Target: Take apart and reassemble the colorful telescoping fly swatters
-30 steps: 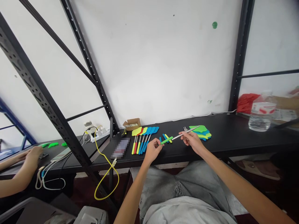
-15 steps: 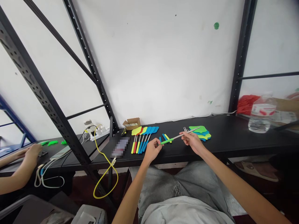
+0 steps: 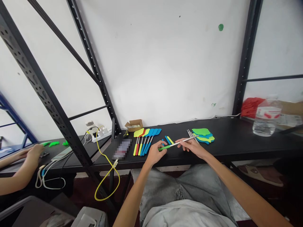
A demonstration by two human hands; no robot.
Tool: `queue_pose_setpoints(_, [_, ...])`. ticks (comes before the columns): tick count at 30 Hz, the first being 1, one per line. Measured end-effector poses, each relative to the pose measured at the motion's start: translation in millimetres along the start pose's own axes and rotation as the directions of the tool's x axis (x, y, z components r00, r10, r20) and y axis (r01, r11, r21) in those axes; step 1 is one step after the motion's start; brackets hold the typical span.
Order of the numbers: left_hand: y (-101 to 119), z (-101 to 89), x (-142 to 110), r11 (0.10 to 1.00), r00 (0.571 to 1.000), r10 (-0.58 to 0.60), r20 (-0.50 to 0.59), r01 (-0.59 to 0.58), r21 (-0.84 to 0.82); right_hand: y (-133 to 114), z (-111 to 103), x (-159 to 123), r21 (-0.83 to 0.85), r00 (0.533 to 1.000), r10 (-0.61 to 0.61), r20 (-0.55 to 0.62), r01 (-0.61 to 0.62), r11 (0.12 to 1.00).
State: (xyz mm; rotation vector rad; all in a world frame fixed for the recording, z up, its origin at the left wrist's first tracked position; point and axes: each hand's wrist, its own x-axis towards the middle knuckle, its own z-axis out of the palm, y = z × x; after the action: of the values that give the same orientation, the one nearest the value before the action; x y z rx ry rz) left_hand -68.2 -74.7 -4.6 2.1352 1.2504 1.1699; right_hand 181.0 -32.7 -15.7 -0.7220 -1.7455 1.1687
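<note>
My left hand is closed on a green handle, pinched between thumb and fingers. A thin metal rod runs out of that handle to the right, and my right hand grips it partway along, its far end pointing up and right. Just behind the hands lie several loose blue and yellow handles. To the right are loose metal rods beside a pile of green, blue and yellow flat swatter heads. Left of my left hand, small fly swatters lie in a row.
A blurred phone, an open cardboard box and a yellow cable are on the left. A water bottle stands far right near a red bag. Another person's hands work at the far left bench.
My right hand has slid down and left along the rod, closer to my left hand. The left thumb and fingers have shifted on the green handle.
</note>
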Motion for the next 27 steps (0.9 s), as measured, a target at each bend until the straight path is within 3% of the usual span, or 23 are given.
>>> queue_pose_setpoints(8, [5.7, 0.5, -3.3, 0.982, 0.997, 0.035, 0.073, -0.048, 0.180, 0.2, -2.5, -2.1, -0.123, 0.994, 0.014, 0.112, -0.001, 0.992])
queue_pose_setpoints(12, [8.9, 1.8, -4.4, 0.968, 0.998, 0.035, 0.046, -0.045, 0.248, 0.3, -0.8, -1.8, -0.123, 0.994, 0.007, 0.108, 0.006, 0.992])
queue_pose_setpoints(16, [9.5, 2.2, -4.2, 0.973, 0.999, 0.040, -0.002, -0.038, 0.229, 2.5, 0.6, 1.4, -0.015, 1.000, -0.004, -0.002, 0.004, 1.000])
queue_pose_setpoints(21, [6.4, 2.4, -2.1, 0.988, 0.997, 0.036, -0.073, -0.024, 0.154, 3.9, -1.9, 4.8, 0.279, 0.971, 0.056, -0.231, 0.011, 0.960])
queue_pose_setpoints(27, [0.6, 4.7, 0.2, 0.996, 0.993, 0.016, -0.115, -0.005, 0.094, 3.4, -4.6, 6.1, 0.444, 0.930, 0.129, -0.345, 0.041, 0.895])
